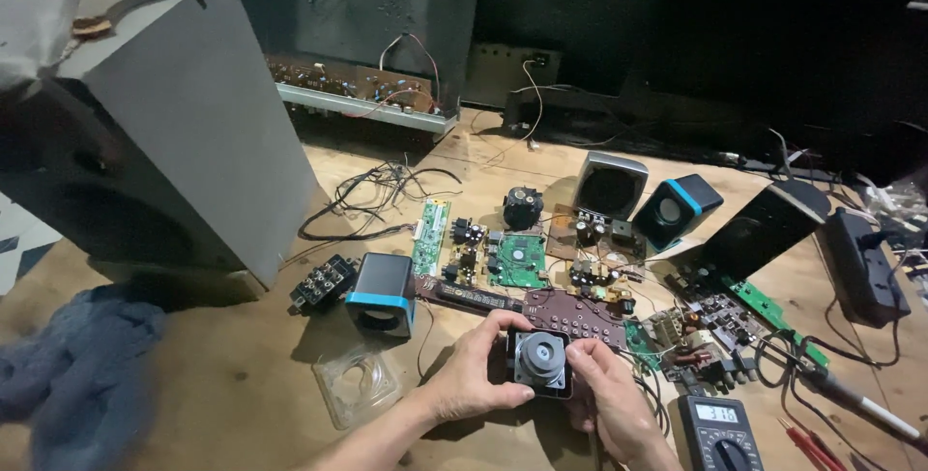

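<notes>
Nearest, both hands meet over the table (242,374) at the lower middle. The left hand (472,374) pinches the motor (540,362) from its 9 o'clock side, thumb and fingers pressed on its edge; the right hand (607,396) grips it from 3 o'clock, fingers curled around the black frame. The motor (a square black block with a round grey cap) is held just above the wood.

At 4 o'clock from the motor lies a multimeter (718,432), its red probes (807,444) farther right. At 9 o'clock sits a clear plastic shell (356,384), and far left a blue cloth (82,374).

Just beyond the hands, at 12 o'clock, lies a brown board (577,314), with green circuit boards (517,260) behind it. At 10 o'clock stands a small blue-trimmed speaker (382,294); two more small speakers (643,195) stand at 1 o'clock.

Farthest, a big grey speaker cabinet (184,113) fills the upper left, and an open amplifier chassis (372,74) stands at 11 o'clock.
</notes>
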